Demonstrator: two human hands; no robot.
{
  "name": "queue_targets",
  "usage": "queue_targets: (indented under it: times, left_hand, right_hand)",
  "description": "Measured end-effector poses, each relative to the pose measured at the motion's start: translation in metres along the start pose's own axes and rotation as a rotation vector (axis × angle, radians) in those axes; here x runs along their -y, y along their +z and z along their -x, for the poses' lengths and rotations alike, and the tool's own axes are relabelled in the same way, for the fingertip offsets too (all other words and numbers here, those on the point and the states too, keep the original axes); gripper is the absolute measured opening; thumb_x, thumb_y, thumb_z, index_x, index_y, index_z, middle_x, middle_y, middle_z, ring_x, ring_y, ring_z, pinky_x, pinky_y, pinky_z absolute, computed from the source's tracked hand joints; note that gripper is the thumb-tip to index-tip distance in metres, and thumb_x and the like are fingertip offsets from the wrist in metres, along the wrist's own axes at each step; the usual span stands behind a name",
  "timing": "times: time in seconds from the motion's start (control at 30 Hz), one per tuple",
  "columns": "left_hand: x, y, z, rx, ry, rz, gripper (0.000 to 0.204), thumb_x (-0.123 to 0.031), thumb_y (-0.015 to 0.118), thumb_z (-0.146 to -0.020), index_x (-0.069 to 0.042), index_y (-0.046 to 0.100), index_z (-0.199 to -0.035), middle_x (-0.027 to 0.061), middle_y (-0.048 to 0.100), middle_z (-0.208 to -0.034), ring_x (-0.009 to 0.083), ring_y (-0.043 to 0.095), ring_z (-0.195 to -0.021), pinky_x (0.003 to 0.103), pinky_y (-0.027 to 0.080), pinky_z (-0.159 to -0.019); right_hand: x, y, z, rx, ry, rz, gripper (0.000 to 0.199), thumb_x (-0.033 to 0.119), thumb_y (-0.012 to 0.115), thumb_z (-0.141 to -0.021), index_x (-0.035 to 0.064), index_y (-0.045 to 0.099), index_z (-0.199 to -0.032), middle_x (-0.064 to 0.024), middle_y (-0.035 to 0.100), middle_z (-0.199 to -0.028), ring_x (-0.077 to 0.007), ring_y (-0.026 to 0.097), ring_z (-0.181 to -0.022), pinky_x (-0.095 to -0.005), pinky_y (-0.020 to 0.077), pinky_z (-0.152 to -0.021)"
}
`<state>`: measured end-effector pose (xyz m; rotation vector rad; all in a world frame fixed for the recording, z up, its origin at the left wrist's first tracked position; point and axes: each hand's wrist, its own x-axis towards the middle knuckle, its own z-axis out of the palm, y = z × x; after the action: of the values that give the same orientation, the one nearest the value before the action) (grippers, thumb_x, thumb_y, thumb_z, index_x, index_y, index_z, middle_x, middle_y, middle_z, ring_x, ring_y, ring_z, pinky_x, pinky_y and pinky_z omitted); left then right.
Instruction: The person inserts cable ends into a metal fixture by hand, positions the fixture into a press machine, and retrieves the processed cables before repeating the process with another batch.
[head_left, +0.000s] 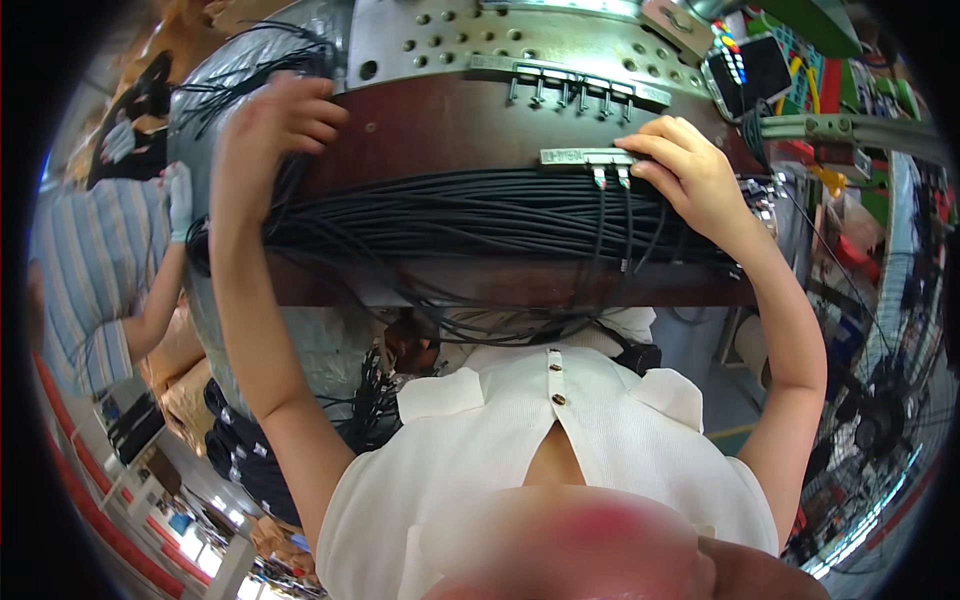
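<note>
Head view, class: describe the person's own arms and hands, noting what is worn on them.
Both forearms are bare, with no sleeves reaching them. The left hand and right hand wear no gloves; no rings, watch or bracelets are visible. The white collared top is short-sleeved.

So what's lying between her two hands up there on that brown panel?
In the head view, a thick bundle of black cables runs across the brown panel between the left hand and the right hand, below a metal connector strip.
</note>
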<state>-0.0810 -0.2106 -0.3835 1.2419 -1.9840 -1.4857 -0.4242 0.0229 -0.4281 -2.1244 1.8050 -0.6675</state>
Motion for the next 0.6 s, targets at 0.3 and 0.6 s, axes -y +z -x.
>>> queue_targets:
  times: [0.3, 0.6]
  left_hand:
    - [-0.059, 0.186, 0.005, 0.928, -0.227, 0.969, 0.040, -0.034, 0.039, -0.103, 0.001, 0.055, -0.112, 0.0096, 0.068, -0.101, 0.0092, 0.063, -0.077, 0.022, 0.040, -0.056]
    - [-0.054, 0.168, -0.152, 0.491, -0.347, 1.013, 0.015, -0.013, 0.046, -0.098, -0.001, 0.054, -0.093, 0.0052, 0.056, -0.073, 0.0159, 0.055, -0.060, 0.024, 0.047, -0.049]
  right_hand:
    - [-0.018, -0.013, -0.107, -0.261, 0.065, 0.262, 0.019, 0.019, 0.058, -0.090, 0.0043, 0.068, -0.099, -0.0124, 0.069, -0.092, -0.0206, 0.065, -0.081, -0.0332, 0.0507, -0.072]
    - [-0.039, 0.008, -0.154, -0.059, 0.059, 0.265, 0.020, 0.018, 0.058, -0.088, 0.0040, 0.067, -0.100, -0.0137, 0.067, -0.091, -0.0238, 0.064, -0.079, -0.0359, 0.0506, -0.071]
